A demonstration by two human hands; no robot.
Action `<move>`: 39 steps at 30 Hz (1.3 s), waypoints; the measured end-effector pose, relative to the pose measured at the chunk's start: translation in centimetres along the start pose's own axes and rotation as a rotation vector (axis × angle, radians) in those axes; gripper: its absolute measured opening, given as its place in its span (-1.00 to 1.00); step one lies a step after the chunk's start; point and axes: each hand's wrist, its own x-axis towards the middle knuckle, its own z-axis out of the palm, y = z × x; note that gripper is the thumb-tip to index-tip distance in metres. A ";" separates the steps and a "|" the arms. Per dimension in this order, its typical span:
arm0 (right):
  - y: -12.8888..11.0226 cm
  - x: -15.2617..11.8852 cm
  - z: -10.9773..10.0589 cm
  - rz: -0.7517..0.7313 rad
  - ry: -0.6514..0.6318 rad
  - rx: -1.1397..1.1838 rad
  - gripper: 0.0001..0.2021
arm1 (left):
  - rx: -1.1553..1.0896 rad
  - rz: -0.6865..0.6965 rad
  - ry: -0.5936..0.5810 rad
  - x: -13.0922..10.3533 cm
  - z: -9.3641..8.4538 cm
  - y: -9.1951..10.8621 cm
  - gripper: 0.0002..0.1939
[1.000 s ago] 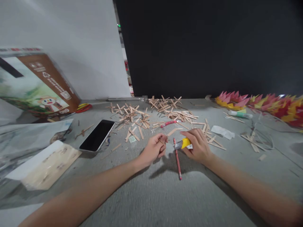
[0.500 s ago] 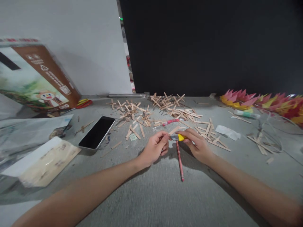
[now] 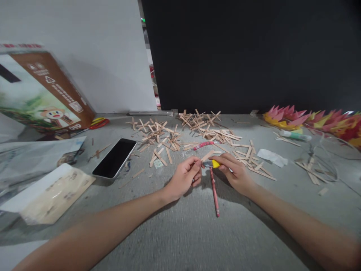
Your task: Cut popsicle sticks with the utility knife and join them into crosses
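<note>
The yellow cutter has a flat grey blade. It lies almost sideways in the right hand, pointing at the left hand, where a tiny brown bit is mostly hidden.

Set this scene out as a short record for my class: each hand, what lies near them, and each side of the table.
Left hand: curled in a pinch; anything held is too hidden to tell
Right hand: holds a yellow-handled cutter, blade towards the left hand
Near the hands: pinkish-red pencil, lying on the grey table
Beyond the hands: scattered wooden sticks, many crossed
Left side: phone, screen dark
Right side: pink, yellow and red petal-like pieces
</note>
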 end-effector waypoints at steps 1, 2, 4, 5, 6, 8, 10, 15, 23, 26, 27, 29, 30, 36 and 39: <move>0.0 0.0 0.0 -0.002 0.001 0.000 -0.65 | 0.005 -0.001 0.000 0.0 0.0 0.0 -0.63; -0.1 0.0 0.0 -0.002 0.004 -0.002 -0.65 | 0.008 -0.002 -0.002 -0.1 0.0 0.1 -0.63; -0.1 0.1 0.0 0.001 0.016 -0.004 -0.64 | 0.014 -0.001 -0.006 -0.1 0.0 0.2 -0.61; -0.1 0.1 0.0 0.002 0.023 -0.004 -0.65 | 0.015 -0.001 -0.008 -0.1 0.1 0.2 -0.61; -0.1 0.1 0.0 0.004 0.027 -0.004 -0.64 | 0.016 -0.001 -0.008 -0.1 0.1 0.3 -0.61; -0.1 0.0 0.0 0.008 0.024 0.000 -0.64 | 0.015 0.002 -0.005 -0.1 0.2 0.4 -0.61; 0.0 0.0 0.0 0.008 0.018 0.008 -0.64 | 0.011 0.007 -0.005 -0.1 0.2 0.4 -0.62; -0.1 0.0 -0.1 0.014 0.008 0.024 -0.65 | 0.012 0.016 -0.009 -0.1 0.1 0.2 -0.64; 0.0 0.2 -0.1 0.016 -0.009 0.027 -0.64 | 0.092 -0.022 -0.001 -0.2 0.0 0.6 -0.58; 0.2 0.1 0.0 0.011 -0.011 0.025 -0.64 | 0.122 -0.022 0.006 -0.2 -0.1 0.7 -0.56; 0.2 0.1 0.0 0.005 -0.009 0.023 -0.64 | 0.125 -0.021 0.005 -0.2 -0.1 0.7 -0.56; 0.3 0.0 0.1 -0.002 -0.005 0.016 -0.64 | 0.121 -0.019 0.008 -0.2 0.0 0.7 -0.57; 0.4 0.0 0.1 -0.003 -0.007 0.011 -0.63 | 0.117 -0.020 0.010 -0.2 0.0 0.7 -0.57; 0.1 0.3 0.0 0.004 0.002 -0.018 -0.61 | 0.098 -0.040 0.036 -0.2 0.1 0.8 -0.56; 0.0 0.3 -0.1 0.015 -0.012 -0.008 -0.62 | 0.150 -0.042 0.025 -0.2 0.0 0.9 -0.56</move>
